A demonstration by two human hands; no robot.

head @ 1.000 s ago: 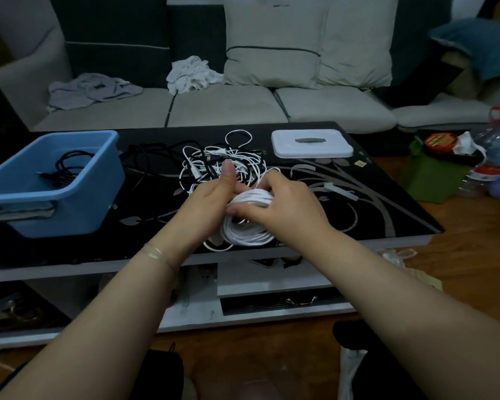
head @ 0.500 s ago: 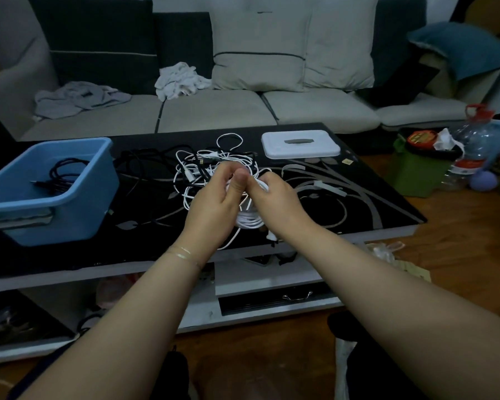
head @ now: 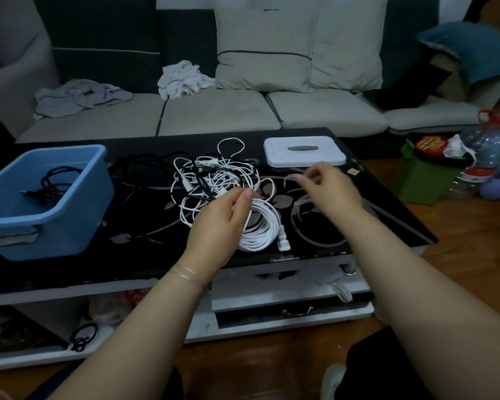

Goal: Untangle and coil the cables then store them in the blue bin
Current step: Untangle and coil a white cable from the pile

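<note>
You are holding the white coil (head: 261, 226) in your left hand (head: 220, 219), fingers curled round the upper side of its loops, with the plug end hanging at the coil's lower right. Your right hand (head: 329, 187) is lifting clear to the right of the coil and is blurred — I cannot tell whether its fingers are pinching anything or just loosely bent.

The coil is hanging just in front of the tangle (head: 211, 180) of white and black cables on the black table (head: 387, 215), and the blue bin (head: 41, 203) is sitting well to the left of that tangle with one black cable (head: 55, 183) already inside.

The loops are looking even, so the step in hand seems to be securing the bundle. Be keeping your left grip tight across all the turns — if it is slackening, the outer loops are likely to spring open. Be tucking the loose plug end through or round the bundle before you are carrying it left to the bin, and be lifting it high enough that it is not snagging the tangle.
</note>
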